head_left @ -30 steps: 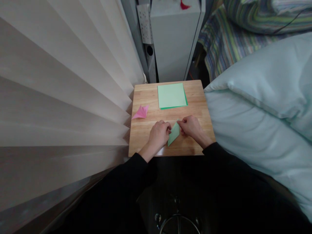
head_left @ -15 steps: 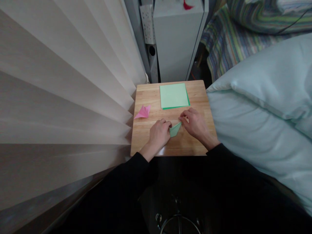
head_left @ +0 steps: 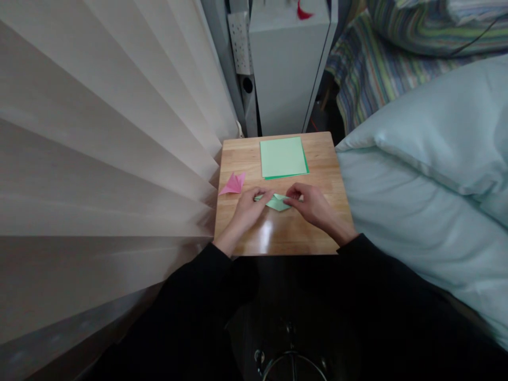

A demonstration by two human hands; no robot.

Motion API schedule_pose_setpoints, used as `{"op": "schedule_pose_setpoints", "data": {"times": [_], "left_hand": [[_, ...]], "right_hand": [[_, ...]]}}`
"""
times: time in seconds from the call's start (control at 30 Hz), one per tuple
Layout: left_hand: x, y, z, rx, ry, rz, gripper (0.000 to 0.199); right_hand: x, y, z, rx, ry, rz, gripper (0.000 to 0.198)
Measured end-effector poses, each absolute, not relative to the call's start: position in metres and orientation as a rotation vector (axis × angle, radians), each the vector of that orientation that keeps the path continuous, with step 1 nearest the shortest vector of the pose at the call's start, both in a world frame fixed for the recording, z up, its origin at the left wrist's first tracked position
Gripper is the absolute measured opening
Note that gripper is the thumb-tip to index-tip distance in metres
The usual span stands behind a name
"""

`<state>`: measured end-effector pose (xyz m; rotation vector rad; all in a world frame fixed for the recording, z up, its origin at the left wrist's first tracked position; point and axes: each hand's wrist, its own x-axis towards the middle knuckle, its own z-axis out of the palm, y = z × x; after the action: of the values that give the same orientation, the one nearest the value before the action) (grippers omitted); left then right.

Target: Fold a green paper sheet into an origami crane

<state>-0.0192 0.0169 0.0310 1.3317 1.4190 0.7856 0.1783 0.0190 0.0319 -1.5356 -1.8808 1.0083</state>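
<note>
Both hands hold a folded piece of light green origami paper (head_left: 278, 203) low over the small wooden table (head_left: 286, 238). My left hand (head_left: 250, 206) pinches its left end, thumb on top. At the right end, my right hand (head_left: 308, 203) grips it between thumb and fingers. The paper lies widthwise between them, with a point toward me; its ends are partly hidden by my fingers. Just left of my left hand rests a pink folded paper figure (head_left: 234, 183). Beyond my hands lies a stack of square green paper (head_left: 283, 157), light green on top and darker green beneath.
A pleated curtain (head_left: 119, 159) hangs along the table's left side. To the right is a bed with pale blue bedding (head_left: 405, 196). A grey cabinet (head_left: 288, 79) stands behind the table. Below the front edge, a metal stool base (head_left: 293, 360) shows.
The folded green paper has turned from slanted to level and shows more of its width. My left hand moved left and slightly away from me; my right hand shifted slightly nearer me.
</note>
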Motion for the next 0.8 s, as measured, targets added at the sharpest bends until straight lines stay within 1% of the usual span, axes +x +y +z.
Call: {"op": "schedule_pose_setpoints", "data": {"times": [0.1, 0.17, 0.23, 0.3, 0.4, 0.53, 0.67, 0.8], "left_hand": [[-0.013, 0.017, 0.042, 0.824, 1.162, 1.041, 0.029], [-0.005, 0.013, 0.049, 0.657, 1.079, 1.162, 0.038], [0.002, 0.009, 0.054, 0.606, 1.078, 1.182, 0.042], [0.006, 0.006, 0.056, 0.638, 1.09, 1.15, 0.041], [0.005, 0.006, 0.056, 0.707, 1.115, 1.109, 0.034], [0.0, 0.009, 0.054, 0.72, 1.145, 1.103, 0.028], [-0.001, 0.01, 0.054, 0.832, 1.219, 1.135, 0.022], [0.001, 0.008, 0.056, 0.913, 1.271, 1.15, 0.026]], "right_hand": [[0.175, 0.02, 0.036, -1.415, -1.535, 1.262, 0.015], [0.171, 0.019, 0.039, -1.346, -1.351, 1.4, 0.021], [0.168, 0.016, 0.041, -1.315, -1.223, 1.49, 0.026], [0.167, 0.014, 0.044, -1.318, -1.187, 1.545, 0.028], [0.167, 0.012, 0.05, -1.341, -1.205, 1.625, 0.025], [0.168, 0.011, 0.056, -1.362, -1.232, 1.665, 0.019], [0.167, 0.01, 0.058, -1.367, -1.257, 1.672, 0.028], [0.167, 0.009, 0.057, -1.33, -1.363, 1.584, 0.025]]}}
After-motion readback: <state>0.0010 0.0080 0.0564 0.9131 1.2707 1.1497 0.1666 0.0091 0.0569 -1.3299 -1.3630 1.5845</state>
